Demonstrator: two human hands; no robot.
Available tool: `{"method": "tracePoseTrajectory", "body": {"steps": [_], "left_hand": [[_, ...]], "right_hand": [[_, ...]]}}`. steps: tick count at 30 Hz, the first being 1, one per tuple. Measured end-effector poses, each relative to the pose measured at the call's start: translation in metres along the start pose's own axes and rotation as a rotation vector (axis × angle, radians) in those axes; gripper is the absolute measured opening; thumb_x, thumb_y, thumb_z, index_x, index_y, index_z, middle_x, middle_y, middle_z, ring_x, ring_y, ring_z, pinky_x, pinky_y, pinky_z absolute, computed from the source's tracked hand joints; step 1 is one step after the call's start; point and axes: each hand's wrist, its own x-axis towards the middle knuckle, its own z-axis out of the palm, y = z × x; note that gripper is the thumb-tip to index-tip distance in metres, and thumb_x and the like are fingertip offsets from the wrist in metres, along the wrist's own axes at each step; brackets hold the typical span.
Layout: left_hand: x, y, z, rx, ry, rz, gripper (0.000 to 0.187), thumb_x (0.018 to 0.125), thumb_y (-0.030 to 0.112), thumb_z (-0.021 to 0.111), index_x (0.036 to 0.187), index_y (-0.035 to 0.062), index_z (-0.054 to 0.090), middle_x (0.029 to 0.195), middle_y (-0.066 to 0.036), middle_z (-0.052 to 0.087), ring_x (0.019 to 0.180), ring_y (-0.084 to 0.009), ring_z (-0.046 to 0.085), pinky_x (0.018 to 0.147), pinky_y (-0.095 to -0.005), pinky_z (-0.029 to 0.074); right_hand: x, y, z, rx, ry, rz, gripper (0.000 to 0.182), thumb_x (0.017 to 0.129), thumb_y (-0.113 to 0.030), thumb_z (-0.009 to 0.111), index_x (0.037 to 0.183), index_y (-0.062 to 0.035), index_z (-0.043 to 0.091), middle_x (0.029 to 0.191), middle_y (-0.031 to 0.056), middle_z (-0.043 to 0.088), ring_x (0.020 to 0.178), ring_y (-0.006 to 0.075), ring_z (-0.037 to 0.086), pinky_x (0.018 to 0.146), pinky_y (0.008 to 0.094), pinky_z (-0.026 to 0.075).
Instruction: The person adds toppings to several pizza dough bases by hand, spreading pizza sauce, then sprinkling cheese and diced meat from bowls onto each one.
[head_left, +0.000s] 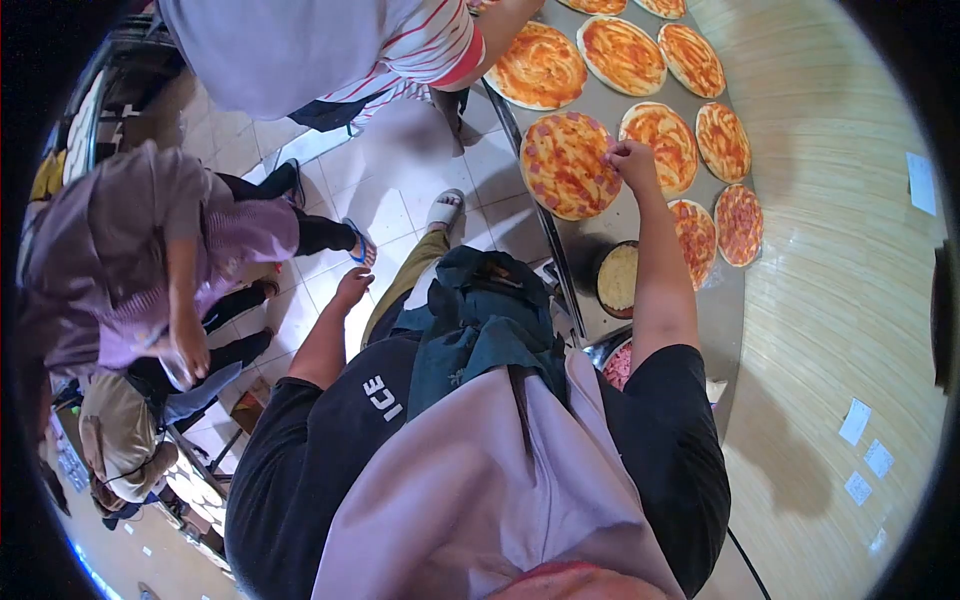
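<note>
My right hand [630,160] reaches over the right edge of a round pizza [568,170] with red sauce and small pink topping pieces, mostly round its rim. Its fingers are pinched together; whatever is between them is too small to make out. A sauced pizza base [660,135] lies just to the right of that hand. Beside my body, away from the table, my left hand [353,287] hangs with its fingers loosely apart, holding nothing. Below my right forearm are a dark round pan [618,278] with pale yellow contents and a container of pink diced pieces [618,366].
More sauced pizza bases [622,55] cover the long table [592,232], which runs along a pale wall [830,250]. One person [330,50] stands at the table ahead of me. Another person [150,260] is on the tiled floor to my left.
</note>
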Motion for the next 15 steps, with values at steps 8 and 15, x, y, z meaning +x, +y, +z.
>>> {"method": "tracePoseTrajectory", "body": {"steps": [8,15], "left_hand": [[0.015,-0.005,0.001,-0.016,-0.025,0.012,0.041,0.076,0.023,0.060,0.109,0.0005,0.050,0.089,-0.012,0.059,0.068,-0.0157,0.054,0.065,-0.0278,0.044],[0.014,0.015,0.007,-0.011,-0.025,0.011,0.041,0.075,0.023,0.060,0.108,0.0003,0.051,0.096,-0.014,0.058,0.068,-0.0171,0.055,0.065,-0.0294,0.045]], "right_hand": [[-0.019,-0.016,-0.018,0.801,-0.033,0.364,0.016,0.075,-0.008,0.060,0.086,0.0019,0.056,0.070,0.0058,0.056,0.064,0.0131,0.055,0.058,0.0221,0.047],[-0.029,-0.012,-0.023,1.123,-0.164,0.402,0.026,0.081,0.000,0.048,0.106,0.0065,0.046,0.084,0.0094,0.057,0.089,0.0218,0.057,0.078,0.0261,0.049]]}}
